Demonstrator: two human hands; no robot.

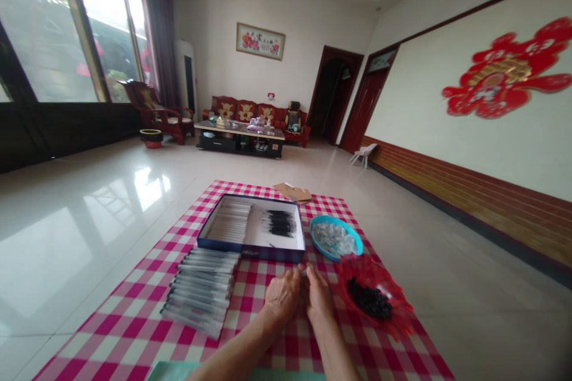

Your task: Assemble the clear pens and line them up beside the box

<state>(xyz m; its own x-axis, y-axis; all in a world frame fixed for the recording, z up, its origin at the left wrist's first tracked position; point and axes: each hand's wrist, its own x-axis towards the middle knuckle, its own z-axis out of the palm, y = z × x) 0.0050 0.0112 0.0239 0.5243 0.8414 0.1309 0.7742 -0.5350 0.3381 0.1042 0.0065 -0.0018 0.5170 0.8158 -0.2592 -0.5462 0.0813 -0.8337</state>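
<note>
My left hand point(283, 296) and my right hand point(318, 293) meet just in front of a shallow box, fingers closed and fingertips together. A small pale bit shows between them, but its kind is too blurred to make out. Inside the dark-blue-edged box point(273, 253) lie a row of whitish tubes point(230, 220) on the left and a bundle of thin black sticks point(280, 223) on the right. Left of my hands is a stack of clear, pen-like barrels point(201, 292) with dark ends.
A blue bowl point(314, 242) of small clear pieces and a red, wavy-rimmed bowl point(400, 297) of small black parts stand on the right. Cardboard point(292, 192) lies at the far edge of the checked tablecloth point(120, 333). A coffee table point(239, 128) and sofa stand beyond.
</note>
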